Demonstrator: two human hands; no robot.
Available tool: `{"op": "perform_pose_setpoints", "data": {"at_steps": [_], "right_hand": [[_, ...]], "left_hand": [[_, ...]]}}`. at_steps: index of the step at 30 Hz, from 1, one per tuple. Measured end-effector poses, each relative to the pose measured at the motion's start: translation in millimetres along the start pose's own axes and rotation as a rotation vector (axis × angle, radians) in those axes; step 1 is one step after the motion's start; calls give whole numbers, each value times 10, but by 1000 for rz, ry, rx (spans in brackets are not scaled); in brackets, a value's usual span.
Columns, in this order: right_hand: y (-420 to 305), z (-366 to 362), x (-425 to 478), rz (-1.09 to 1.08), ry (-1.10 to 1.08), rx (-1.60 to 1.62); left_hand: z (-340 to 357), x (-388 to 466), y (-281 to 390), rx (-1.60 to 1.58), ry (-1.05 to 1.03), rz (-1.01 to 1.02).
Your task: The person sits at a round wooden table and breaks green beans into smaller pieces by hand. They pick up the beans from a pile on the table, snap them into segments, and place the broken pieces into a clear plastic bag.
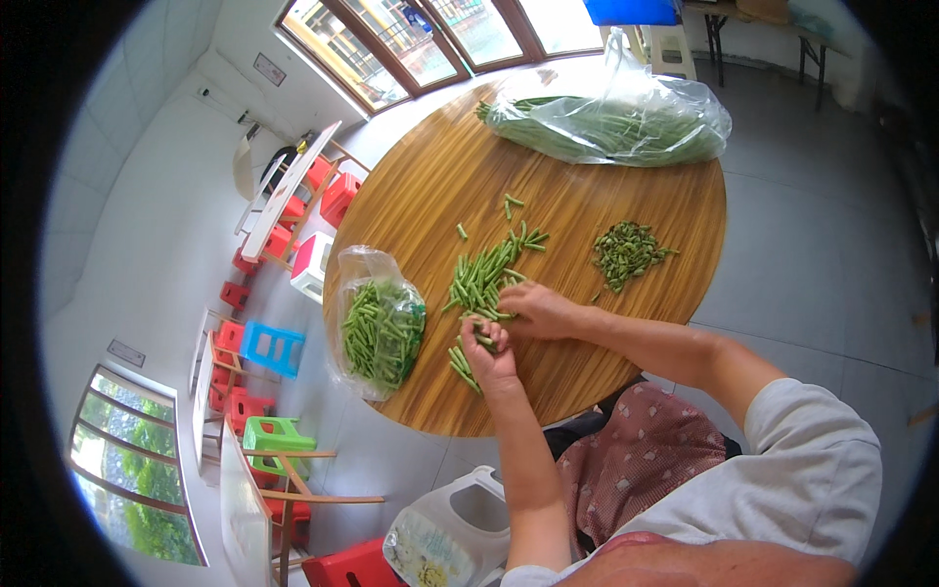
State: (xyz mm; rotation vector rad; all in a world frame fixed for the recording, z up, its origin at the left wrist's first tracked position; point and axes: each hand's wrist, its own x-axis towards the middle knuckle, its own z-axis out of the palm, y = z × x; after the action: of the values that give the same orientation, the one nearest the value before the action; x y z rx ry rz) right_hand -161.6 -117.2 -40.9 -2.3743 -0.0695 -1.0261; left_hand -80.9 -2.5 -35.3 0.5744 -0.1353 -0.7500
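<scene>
On the round wooden table (411, 198) lies a loose heap of cut green bean pieces (480, 277). My left hand (487, 354) is curled around several bean pieces at the heap's near edge. Reaching in from the right, my right hand (539, 310) touches the heap with fingers bent down; its fingertips are partly hidden, so whether they pinch a piece is unclear. A clear plastic bag (381, 323) of cut beans sits at the table's left. To the right is a small pile of trimmed bean ends (629, 254). Long whole beans fill a large clear bag (609, 125) at the far side.
Left of the table stand a blue plastic stool (273, 348), a green stool (279, 440) and several red stools by folded tables. A white plastic chair (451, 536) is close at the lower left. Glass doors (440, 44) are beyond the table.
</scene>
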Motion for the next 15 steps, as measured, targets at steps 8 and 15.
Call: {"op": "perform_pose_setpoints", "data": {"at_steps": [8, 15], "right_hand": [[0, 54, -58, -50, -264, 51], [-57, 20, -47, 140, -127, 72]], "left_hand": [[-20, 13, 16, -55, -9, -12], [79, -38, 8, -32, 36, 3]]}}
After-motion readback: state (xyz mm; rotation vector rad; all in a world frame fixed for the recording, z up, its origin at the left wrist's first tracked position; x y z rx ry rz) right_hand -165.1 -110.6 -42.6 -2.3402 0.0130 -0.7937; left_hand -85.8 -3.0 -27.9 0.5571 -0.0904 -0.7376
